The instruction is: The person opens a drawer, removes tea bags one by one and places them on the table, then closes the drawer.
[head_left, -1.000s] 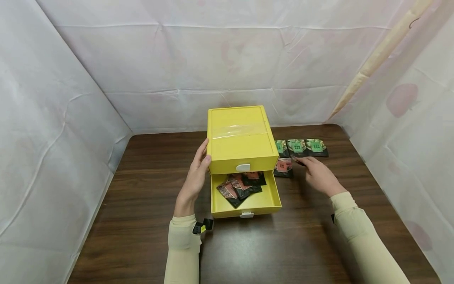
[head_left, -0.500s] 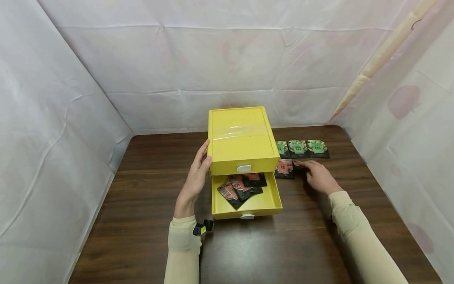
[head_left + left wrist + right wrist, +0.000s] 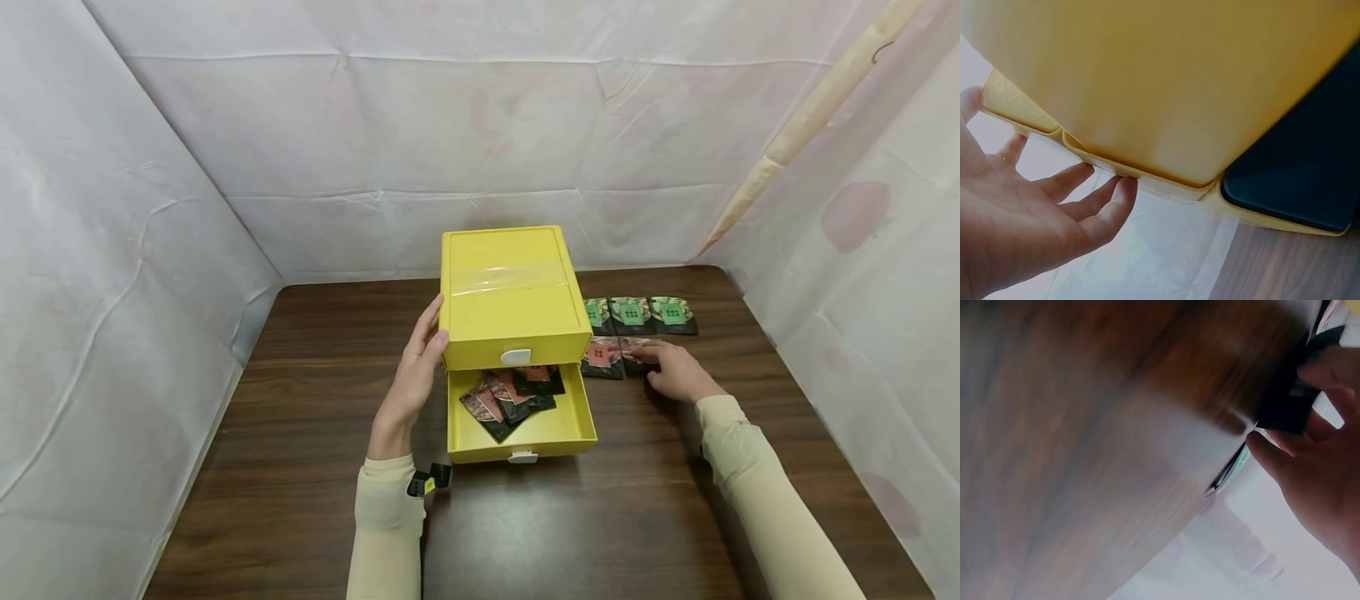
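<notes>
A yellow two-tier drawer box stands on the table with its lower drawer pulled out. Several black sachets with red labels lie overlapping inside that drawer. My left hand rests against the box's left side; in the left wrist view its fingertips touch the yellow edge. Right of the box, my right hand pinches the right edge of a red-labelled sachet, partly covered by the fingers. Beside it on the left lies another red-labelled sachet.
Behind the red-labelled sachets, green-labelled sachets lie in a row, the leftmost partly hidden by the box. Clear tape crosses the box's top. White sheets wall the dark wooden table on the back and sides.
My right hand has lowered its sachet and turned it flatter, beside the other red-labelled one. More of the sachet's face shows now. The left hand stays at the box.
</notes>
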